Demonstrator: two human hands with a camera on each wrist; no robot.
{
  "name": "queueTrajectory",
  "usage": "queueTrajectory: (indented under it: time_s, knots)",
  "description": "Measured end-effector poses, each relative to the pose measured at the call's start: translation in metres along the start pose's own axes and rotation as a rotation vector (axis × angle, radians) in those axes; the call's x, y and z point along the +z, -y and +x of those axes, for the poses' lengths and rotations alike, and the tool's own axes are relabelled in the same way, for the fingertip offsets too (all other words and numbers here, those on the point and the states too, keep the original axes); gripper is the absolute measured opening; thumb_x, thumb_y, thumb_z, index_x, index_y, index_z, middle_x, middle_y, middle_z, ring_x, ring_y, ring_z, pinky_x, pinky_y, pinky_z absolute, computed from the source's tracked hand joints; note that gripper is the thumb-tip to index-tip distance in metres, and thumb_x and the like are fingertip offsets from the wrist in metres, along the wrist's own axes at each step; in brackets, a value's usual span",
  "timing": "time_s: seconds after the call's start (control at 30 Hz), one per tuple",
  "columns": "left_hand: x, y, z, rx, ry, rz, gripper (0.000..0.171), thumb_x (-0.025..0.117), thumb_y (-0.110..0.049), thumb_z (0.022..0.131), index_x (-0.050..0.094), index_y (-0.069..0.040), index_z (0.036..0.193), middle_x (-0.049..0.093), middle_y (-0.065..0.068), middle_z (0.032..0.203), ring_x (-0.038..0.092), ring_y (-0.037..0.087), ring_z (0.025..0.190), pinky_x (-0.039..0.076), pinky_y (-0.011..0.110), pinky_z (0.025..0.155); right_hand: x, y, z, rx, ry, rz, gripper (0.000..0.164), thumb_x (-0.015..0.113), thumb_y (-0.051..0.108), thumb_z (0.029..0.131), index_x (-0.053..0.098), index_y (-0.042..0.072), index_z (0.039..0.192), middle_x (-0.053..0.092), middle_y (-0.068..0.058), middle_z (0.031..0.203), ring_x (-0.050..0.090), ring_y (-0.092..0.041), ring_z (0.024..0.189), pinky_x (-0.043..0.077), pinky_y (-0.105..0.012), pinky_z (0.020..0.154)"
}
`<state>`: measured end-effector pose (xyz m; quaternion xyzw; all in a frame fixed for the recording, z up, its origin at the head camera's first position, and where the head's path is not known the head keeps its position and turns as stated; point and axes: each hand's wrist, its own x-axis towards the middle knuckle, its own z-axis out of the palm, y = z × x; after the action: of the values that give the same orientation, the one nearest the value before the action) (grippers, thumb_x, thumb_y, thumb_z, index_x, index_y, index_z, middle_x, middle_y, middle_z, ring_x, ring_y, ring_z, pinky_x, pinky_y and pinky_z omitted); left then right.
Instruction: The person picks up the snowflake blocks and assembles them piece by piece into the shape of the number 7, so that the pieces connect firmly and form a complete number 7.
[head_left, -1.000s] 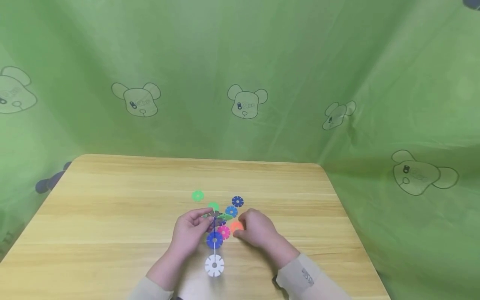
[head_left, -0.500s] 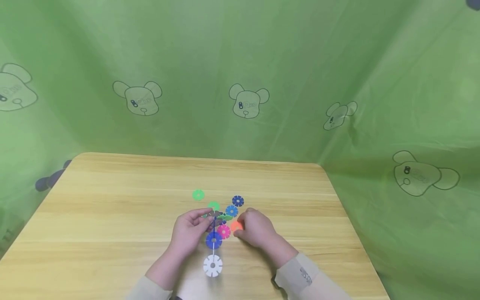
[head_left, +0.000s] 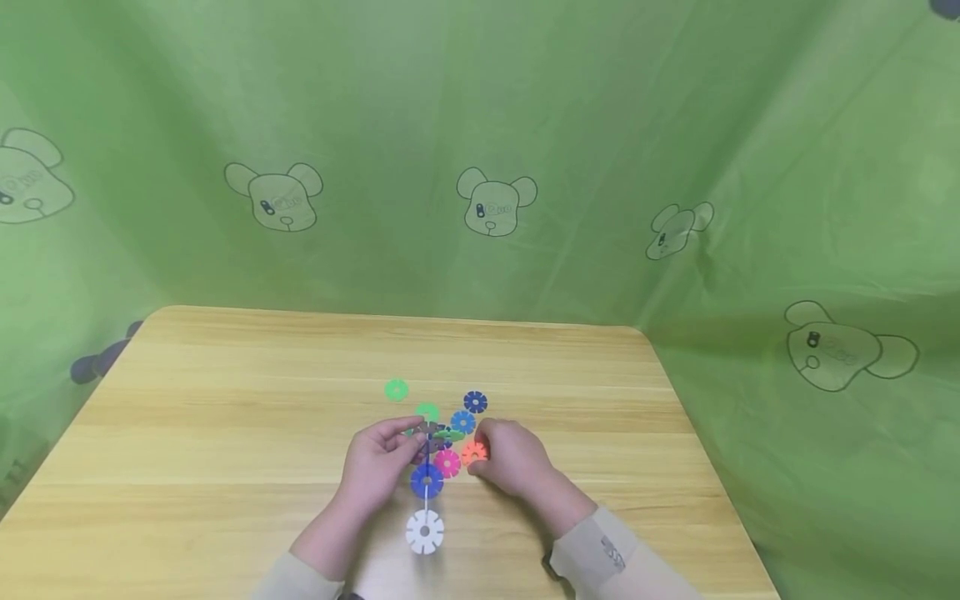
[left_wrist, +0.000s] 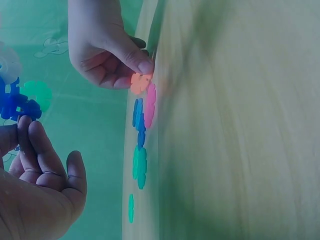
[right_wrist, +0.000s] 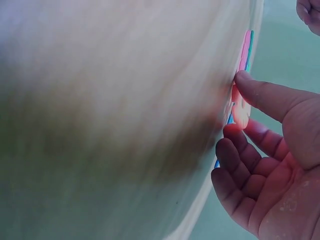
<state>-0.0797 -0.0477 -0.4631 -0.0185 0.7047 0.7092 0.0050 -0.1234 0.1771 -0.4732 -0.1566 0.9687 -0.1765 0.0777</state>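
My left hand (head_left: pixel 375 467) pinches a joined set of slotted plastic discs between thumb and fingers, above the table. In that set are a white disc (head_left: pixel 414 533), a blue disc (head_left: pixel 417 482), a green disc (head_left: pixel 450 435) and dark discs; the fingers partly hide their joints. On the right, my right hand (head_left: pixel 519 458) pinches an orange disc (left_wrist: pixel 137 85) by its edge, close to the tabletop, with the disc tilted up. Beside it lies a pink disc (head_left: pixel 453 472). In the right wrist view, thumb and fingers flank the orange disc (right_wrist: pixel 242 115).
Loose discs lie just beyond the hands: light blue (head_left: pixel 456 423), dark blue (head_left: pixel 468 403) and light green (head_left: pixel 389 389), with another green disc (head_left: pixel 427 408) nearer the left hand. The wooden table (head_left: pixel 262 400) meets a green printed curtain (head_left: pixel 390 150) behind and at both sides.
The orange disc has turned in my right fingers, so its hole and slots show more plainly. My left hand and its joined discs stay almost still.
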Motion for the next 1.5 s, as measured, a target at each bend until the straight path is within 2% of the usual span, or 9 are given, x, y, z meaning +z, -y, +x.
queueTrajectory:
  time_s: [0.27, 0.47, 0.63, 0.73, 0.9, 1.1, 1.3, 1.5]
  knots:
    - [-0.001, 0.001, 0.0, -0.003, 0.0, -0.002, 0.026, 0.07, 0.004, 0.096, 0.072, 0.006, 0.121, 0.076, 0.013, 0.083, 0.075, 0.022, 0.078, 0.064, 0.027, 0.079, -0.001, -0.003, -0.003, 0.012, -0.024, 0.052, 0.023, 0.086, 0.015, 0.085, 0.07, 0.009, 0.1, 0.063, 0.004, 0.082, 0.059, -0.015, 0.074, 0.057, -0.037, 0.07]
    - [-0.002, 0.0, 0.0, 0.003, 0.009, -0.002, 0.026, 0.07, 0.003, 0.096, 0.071, 0.008, 0.122, 0.076, 0.014, 0.083, 0.074, 0.02, 0.077, 0.064, 0.027, 0.08, -0.006, -0.008, -0.004, 0.044, -0.03, 0.227, 0.013, 0.08, 0.009, 0.091, 0.071, 0.008, 0.101, 0.061, 0.004, 0.079, 0.057, -0.014, 0.071, 0.055, -0.031, 0.066]
    - [-0.003, 0.0, 0.0, -0.003, 0.007, -0.002, 0.026, 0.07, 0.002, 0.096, 0.071, 0.008, 0.122, 0.076, 0.014, 0.084, 0.074, 0.019, 0.077, 0.064, 0.027, 0.08, -0.017, -0.007, -0.005, 0.082, -0.033, 0.428, 0.014, 0.077, 0.005, 0.092, 0.071, 0.004, 0.104, 0.064, -0.001, 0.082, 0.061, -0.018, 0.072, 0.058, -0.03, 0.063]
    - [-0.004, 0.0, 0.0, -0.007, -0.001, -0.005, 0.027, 0.07, 0.002, 0.096, 0.071, 0.007, 0.123, 0.077, 0.015, 0.084, 0.074, 0.018, 0.077, 0.064, 0.027, 0.079, -0.025, -0.004, -0.006, 0.085, -0.051, 0.505, 0.014, 0.078, 0.003, 0.092, 0.072, 0.003, 0.104, 0.065, -0.002, 0.084, 0.062, -0.018, 0.075, 0.059, -0.028, 0.064]
    - [-0.005, -0.002, -0.002, -0.008, -0.002, -0.021, 0.028, 0.071, 0.002, 0.096, 0.07, 0.007, 0.124, 0.076, 0.016, 0.085, 0.074, 0.019, 0.077, 0.064, 0.027, 0.079, -0.036, 0.002, -0.011, 0.057, -0.096, 0.571, 0.013, 0.079, 0.0, 0.09, 0.073, 0.003, 0.101, 0.067, -0.002, 0.083, 0.065, -0.018, 0.075, 0.06, -0.027, 0.065]
    - [-0.006, -0.001, -0.001, -0.001, -0.005, -0.022, 0.028, 0.07, 0.002, 0.097, 0.07, 0.008, 0.124, 0.076, 0.016, 0.085, 0.073, 0.018, 0.077, 0.064, 0.026, 0.081, -0.046, 0.009, -0.017, 0.037, -0.109, 0.679, 0.014, 0.079, -0.003, 0.09, 0.072, -0.002, 0.102, 0.07, -0.005, 0.084, 0.068, -0.018, 0.074, 0.062, -0.028, 0.065]
    - [-0.006, 0.002, 0.001, 0.002, -0.002, -0.012, 0.029, 0.07, 0.002, 0.097, 0.07, 0.008, 0.125, 0.077, 0.016, 0.085, 0.074, 0.017, 0.077, 0.064, 0.027, 0.081, -0.049, 0.01, -0.02, 0.036, -0.105, 0.762, 0.014, 0.077, -0.005, 0.092, 0.07, -0.006, 0.104, 0.071, -0.008, 0.084, 0.069, -0.02, 0.073, 0.063, -0.028, 0.065]
    - [-0.006, 0.001, -0.001, -0.001, -0.002, -0.027, 0.029, 0.071, 0.002, 0.096, 0.07, 0.008, 0.125, 0.076, 0.017, 0.086, 0.074, 0.021, 0.078, 0.064, 0.029, 0.081, -0.049, 0.011, -0.02, 0.046, -0.098, 0.813, 0.013, 0.075, -0.007, 0.091, 0.07, -0.007, 0.104, 0.072, -0.008, 0.083, 0.071, -0.026, 0.074, 0.065, -0.033, 0.067]
